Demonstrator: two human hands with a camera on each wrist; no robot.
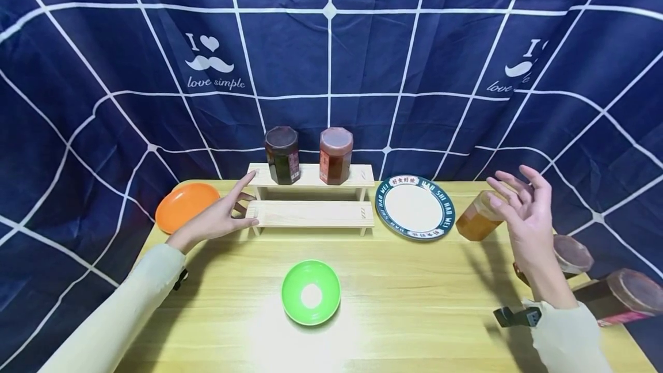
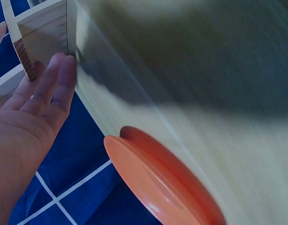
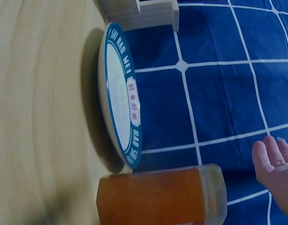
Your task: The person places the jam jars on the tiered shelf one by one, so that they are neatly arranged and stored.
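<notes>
In the head view, a two-tier wooden rack (image 1: 309, 213) is seen at the back of the table (image 1: 393, 292). Its left end is touched by the left hand (image 1: 217, 217), whose fingers are spread and extended. A dark jar (image 1: 282, 157) and a red jar (image 1: 335, 157) are carried on the upper tier. The right hand (image 1: 530, 229) is held raised, loosely spread and empty, just beside an amber jar (image 1: 473, 223), which is placed right of a blue-rimmed plate (image 1: 416, 209). A green bowl (image 1: 326, 292) is set in front of the rack, and an orange plate (image 1: 186, 206) to its left.

In the left wrist view, nearly straight fingers are shown at the rack's end, with the orange plate nearby.

In the right wrist view, the amber jar is seen standing near the blue-rimmed plate, untouched by the partly visible right hand.
</notes>
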